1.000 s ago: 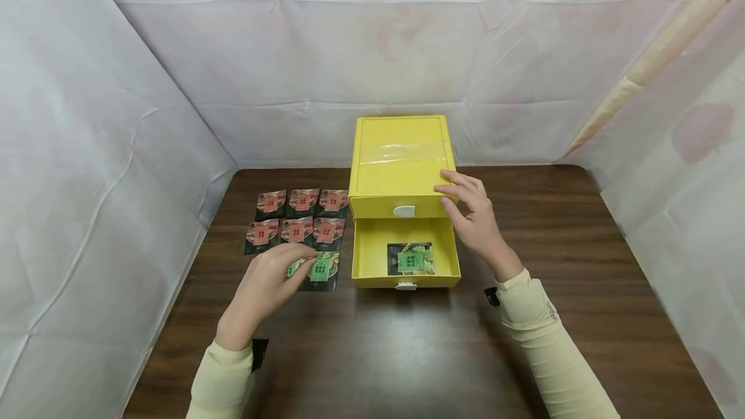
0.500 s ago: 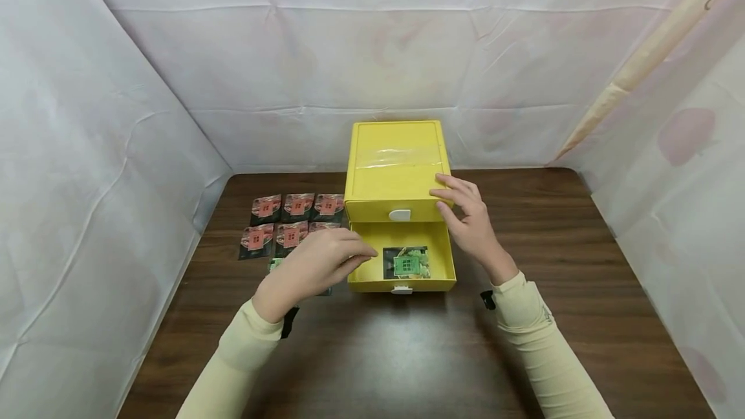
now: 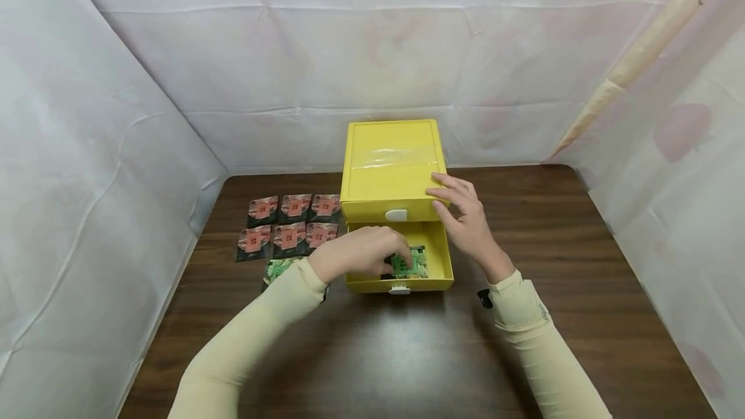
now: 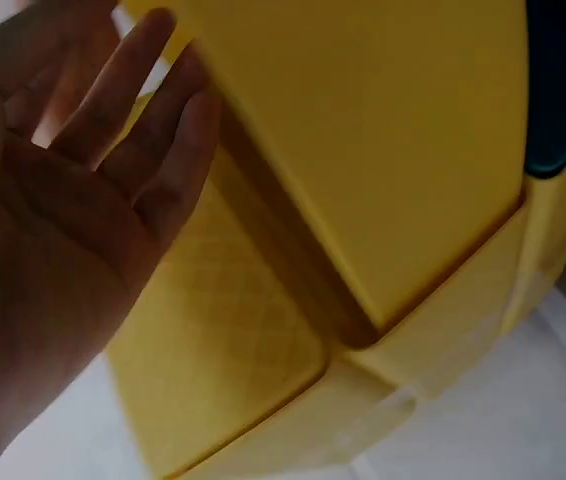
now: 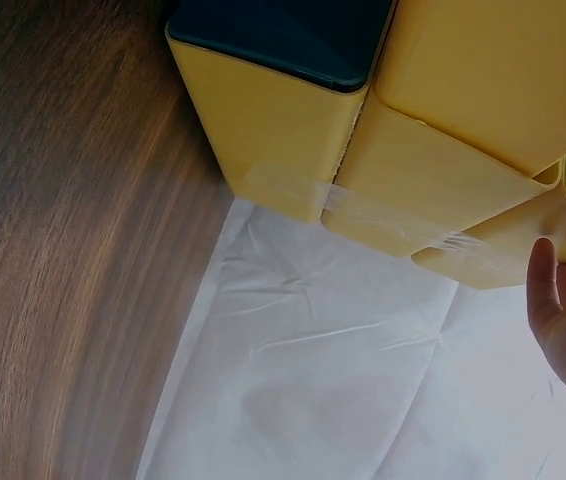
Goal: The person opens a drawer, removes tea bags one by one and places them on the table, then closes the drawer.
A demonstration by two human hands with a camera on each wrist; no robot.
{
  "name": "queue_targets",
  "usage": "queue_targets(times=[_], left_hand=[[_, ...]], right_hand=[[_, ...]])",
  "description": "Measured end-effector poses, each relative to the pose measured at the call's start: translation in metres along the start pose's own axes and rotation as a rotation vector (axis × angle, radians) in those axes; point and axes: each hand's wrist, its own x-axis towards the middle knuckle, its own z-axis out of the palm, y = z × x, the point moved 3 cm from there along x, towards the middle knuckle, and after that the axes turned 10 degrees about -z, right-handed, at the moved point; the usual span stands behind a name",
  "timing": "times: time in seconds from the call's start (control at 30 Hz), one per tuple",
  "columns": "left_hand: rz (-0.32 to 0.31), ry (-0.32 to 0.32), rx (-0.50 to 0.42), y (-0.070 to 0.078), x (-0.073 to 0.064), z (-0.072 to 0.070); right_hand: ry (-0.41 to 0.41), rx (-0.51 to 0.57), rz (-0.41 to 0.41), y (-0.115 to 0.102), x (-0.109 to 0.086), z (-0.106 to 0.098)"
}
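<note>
My left hand [image 3: 367, 252] reaches into the pulled-out lower drawer [image 3: 439, 247] of a yellow drawer box [image 3: 390, 157]. Its fingers hang loosely bent over a green-labelled food packet [image 3: 418, 262] lying on the drawer floor, partly hidden by the hand. The left wrist view shows the palm and relaxed fingers of the left hand [image 4: 53, 220] beside the yellow walls, with no packet visible. My right hand [image 3: 464, 218] rests its fairly straight fingers on the box's upper right front edge; its fingertips show in the right wrist view against the yellow side.
Several red-labelled packets [image 3: 289, 236] lie in two rows on the wooden table [image 3: 384, 354], left of the box. A green packet [image 3: 280, 268] lies just in front of them, partly under the left sleeve. White cloth [image 3: 326, 57] hangs behind and at both sides.
My left hand has left the green packets on the table and moved right, over the drawer's edge and down into it. The right hand has stayed on the box.
</note>
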Motion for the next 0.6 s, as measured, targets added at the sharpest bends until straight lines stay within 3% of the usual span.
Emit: queue_targets(times=[0.17,0.27,0.47,0.6], left_hand=[[-0.017,-0.174,0.014,-0.004,0.012,0.011],[-0.024,-0.230,0.061,-0.006,0.016,0.017],[-0.021,-0.217,0.144,-0.010,0.023,0.020],[-0.024,-0.156,0.229,-0.011,0.025,0.022]], right_hand=[[0.012,0.010,-0.015,0.000,0.001,0.002],[0.018,0.016,-0.016,0.002,0.001,0.003],[0.028,0.016,-0.018,0.003,0.001,0.003],[0.029,0.018,-0.011,0.003,0.000,0.001]])
